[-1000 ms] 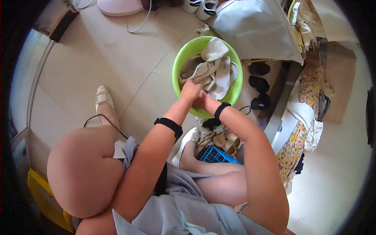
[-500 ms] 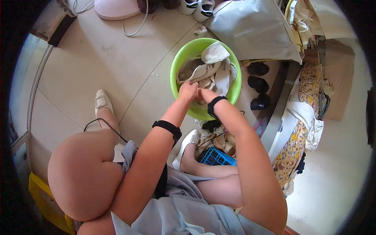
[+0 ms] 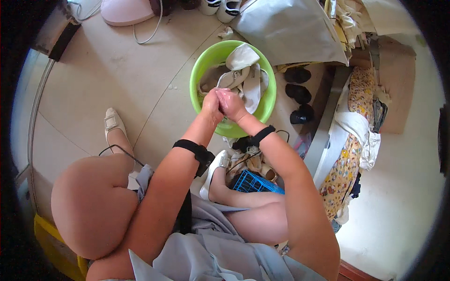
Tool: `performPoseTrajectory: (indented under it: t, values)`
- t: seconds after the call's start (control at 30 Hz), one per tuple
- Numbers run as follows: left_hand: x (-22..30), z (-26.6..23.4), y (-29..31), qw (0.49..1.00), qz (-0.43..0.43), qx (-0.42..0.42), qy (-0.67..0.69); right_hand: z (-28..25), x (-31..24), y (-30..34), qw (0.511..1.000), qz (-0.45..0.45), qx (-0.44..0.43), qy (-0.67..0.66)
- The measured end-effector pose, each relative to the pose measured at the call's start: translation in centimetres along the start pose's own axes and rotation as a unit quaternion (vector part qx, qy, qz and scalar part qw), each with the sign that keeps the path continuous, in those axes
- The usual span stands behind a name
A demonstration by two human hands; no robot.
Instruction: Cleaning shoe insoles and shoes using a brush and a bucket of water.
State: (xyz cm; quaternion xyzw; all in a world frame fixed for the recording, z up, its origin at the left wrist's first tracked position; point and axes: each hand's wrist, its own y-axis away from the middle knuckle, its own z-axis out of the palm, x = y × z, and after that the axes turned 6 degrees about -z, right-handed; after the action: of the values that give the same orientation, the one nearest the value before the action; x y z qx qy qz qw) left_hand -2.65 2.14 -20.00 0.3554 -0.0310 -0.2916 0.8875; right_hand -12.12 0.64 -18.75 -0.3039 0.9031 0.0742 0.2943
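Note:
Over the near side of a lime-green basin [image 3: 270, 110], my left hand [image 3: 212, 106] and my right hand [image 3: 229, 104] are closed and pressed against each other. Their skin looks wet, and whatever lies between the fingers, if anything, is hidden. Just beyond them in the basin lies a pale shoe [image 3: 237, 77]. A white piece [image 3: 242, 57], cloth or insole, leans at the far rim. Beside the shoe a long off-white, sole-shaped piece [image 3: 252, 91] rests along the right side. Black bands circle both my forearms.
Several dark rounded objects [image 3: 298, 94] line the floor right of the basin. A blue wire basket [image 3: 255, 181] and a jumble of shoes sit near my right foot. A large grey sheet [image 3: 290, 28] stands behind; patterned fabric [image 3: 349, 159] hangs at right. White-and-black shoes [image 3: 228, 9] are at the back.
My hands, lower in the basin before, have lifted slightly and come tightly together, the right hand now turned over beside the left. The whole view has shifted a little.

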Motion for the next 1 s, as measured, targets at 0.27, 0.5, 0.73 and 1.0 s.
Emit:
performPoseTrajectory:
  t: [0.27, 0.5, 0.73, 1.0]
  values:
    - [0.0, 0.0, 0.6, 0.977, 0.036, 0.055, -0.202, -5.8, 6.5, 2.4, 0.902, 0.102, 0.207, 0.364]
    - [-0.3, -3.7, -1.8, 0.933, 0.054, 0.099, -0.343, -5.3, 11.6, 2.9, 0.938, 0.296, 0.056, 0.171]
    - [1.3, -2.1, -0.5, 0.749, 0.323, 0.215, -0.537, -8.6, 10.6, 4.7, 0.931, 0.333, 0.137, 0.059]
    - [-0.5, -0.2, 1.4, 0.636, 0.313, 0.285, -0.646, -5.7, 6.8, 4.4, 0.92, 0.054, 0.129, 0.365]
